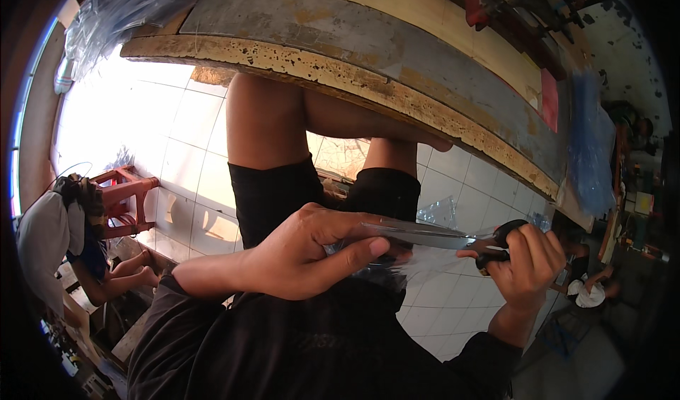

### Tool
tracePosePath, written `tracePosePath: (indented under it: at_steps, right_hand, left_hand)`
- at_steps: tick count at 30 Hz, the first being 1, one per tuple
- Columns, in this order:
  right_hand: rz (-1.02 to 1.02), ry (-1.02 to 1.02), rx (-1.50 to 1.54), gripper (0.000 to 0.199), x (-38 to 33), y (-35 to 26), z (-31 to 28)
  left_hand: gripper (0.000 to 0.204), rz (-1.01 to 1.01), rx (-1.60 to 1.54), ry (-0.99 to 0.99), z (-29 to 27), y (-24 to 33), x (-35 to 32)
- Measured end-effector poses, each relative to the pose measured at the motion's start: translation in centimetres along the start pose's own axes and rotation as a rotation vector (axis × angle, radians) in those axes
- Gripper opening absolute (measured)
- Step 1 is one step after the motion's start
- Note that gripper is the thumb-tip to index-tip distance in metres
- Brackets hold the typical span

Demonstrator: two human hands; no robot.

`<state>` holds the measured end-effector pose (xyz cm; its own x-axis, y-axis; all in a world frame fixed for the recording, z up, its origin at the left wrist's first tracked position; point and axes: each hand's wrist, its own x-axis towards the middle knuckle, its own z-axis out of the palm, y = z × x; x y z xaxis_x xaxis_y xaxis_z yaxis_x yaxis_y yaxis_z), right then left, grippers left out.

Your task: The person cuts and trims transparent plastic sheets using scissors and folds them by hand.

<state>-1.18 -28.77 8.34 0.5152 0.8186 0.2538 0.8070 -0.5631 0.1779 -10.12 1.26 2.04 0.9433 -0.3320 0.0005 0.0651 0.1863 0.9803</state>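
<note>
My right hand (528, 262) grips a pair of scissors (443, 238) by its black handles, fingers curled round the loops. The metal blades point left, toward my left hand (312, 251). That hand pinches thin clear plastic (425, 262) between thumb and fingers in front of my body. The blades lie along the plastic, their tips close to my left fingers. How far the blades are apart is hard to make out. Loose plastic hangs below the blades, and a crinkled corner of clear plastic (438, 212) sticks up beyond them.
A worn wooden bench (340, 74) with a grey top crosses ahead of my knees. Clear plastic sheets (124, 18) are heaped at its left end, bluish ones (591, 145) at its right. A red plastic stool (127, 202) and a seated person (92, 251) are at left; another person (588, 287) is at far right.
</note>
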Motion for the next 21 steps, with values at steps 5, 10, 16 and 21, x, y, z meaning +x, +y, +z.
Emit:
tracePosePath:
  at_steps: [5, 10, 16, 21]
  right_hand:
    - [-0.011, 0.014, -0.014, 0.053, 0.1, 0.0, 0.0]
    - [-0.001, -0.009, 0.001, 0.058, 0.7, -0.5, -0.2]
    - [-0.001, 0.009, 0.016, 0.053, 0.1, -0.3, 0.2]
    - [-0.015, 0.025, 0.018, 0.047, 0.1, -0.3, 0.3]
  left_hand:
    - [0.027, -0.013, -0.016, -0.019, -0.1, -0.3, -0.1]
    - [0.025, 0.064, -0.072, 0.015, 0.6, -1.0, -0.1]
    - [0.027, 0.052, -0.038, -0.045, 0.2, -1.1, 0.0]
    - [0.027, 0.048, -0.046, -0.042, 0.1, -1.1, 0.0]
